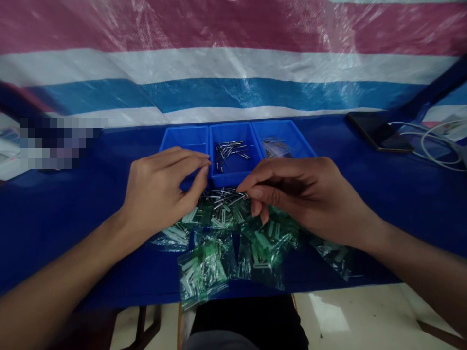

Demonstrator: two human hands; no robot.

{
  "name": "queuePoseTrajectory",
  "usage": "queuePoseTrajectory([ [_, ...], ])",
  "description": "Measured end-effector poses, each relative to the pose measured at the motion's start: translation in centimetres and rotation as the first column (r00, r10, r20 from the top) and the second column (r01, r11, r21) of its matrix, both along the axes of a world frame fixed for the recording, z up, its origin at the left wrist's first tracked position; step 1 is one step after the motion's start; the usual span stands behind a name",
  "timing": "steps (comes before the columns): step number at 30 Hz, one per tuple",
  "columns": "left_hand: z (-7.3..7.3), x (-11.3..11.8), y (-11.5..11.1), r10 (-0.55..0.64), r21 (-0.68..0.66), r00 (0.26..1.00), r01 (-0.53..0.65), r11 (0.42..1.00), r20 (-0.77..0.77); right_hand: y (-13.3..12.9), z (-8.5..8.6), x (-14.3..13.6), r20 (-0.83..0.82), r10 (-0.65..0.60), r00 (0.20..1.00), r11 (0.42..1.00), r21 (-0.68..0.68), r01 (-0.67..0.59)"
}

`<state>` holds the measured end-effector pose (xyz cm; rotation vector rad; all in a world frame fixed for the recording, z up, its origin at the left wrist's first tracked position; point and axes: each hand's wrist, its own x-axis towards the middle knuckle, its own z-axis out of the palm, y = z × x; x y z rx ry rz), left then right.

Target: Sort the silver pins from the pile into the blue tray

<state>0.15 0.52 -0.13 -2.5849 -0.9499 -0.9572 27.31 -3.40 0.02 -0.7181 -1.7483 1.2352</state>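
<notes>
My left hand (164,187) is closed, thumb and forefinger together over the divider between the left bin (186,136) and the middle blue bin (236,178); anything between its fingertips is too small to make out. Thin metal pins (229,150) lie in the middle bin. My right hand (302,194) pinches a thin metal pin (239,198) just in front of that bin. Under it is a pile of similar metal pins (219,194). Clear and green plastic bags (206,270) with pale pieces inside spread below both hands.
The right blue bin (304,143) holds small clear packets (275,146). A dark flat device (377,131) and a white cable (430,141) lie at the back right of the blue table (412,194). Behind hangs a striped plastic sheet (219,63).
</notes>
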Motion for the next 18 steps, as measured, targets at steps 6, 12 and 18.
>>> queuePoseTrajectory([
  [6, 0.08, 0.04, -0.02, -0.007, 0.008, 1.000, 0.007, 1.000, -0.008, 0.37, 0.08, 0.16, 0.031, -0.025, 0.999, 0.990, -0.141, 0.029],
  [12, 0.10, 0.10, 0.03, -0.015, 0.062, 0.999, 0.017, 0.998, -0.039, 0.87, 0.38, 0.60, -0.192, -0.169, 0.967, 0.985, -0.060, 0.161],
  [18, 0.07, 0.00, 0.03, 0.004, 0.059, 0.999, -0.002, 0.998, -0.034, -0.03, 0.23, 0.68, 0.101, -0.292, 0.951, 0.884, 0.408, 0.228],
])
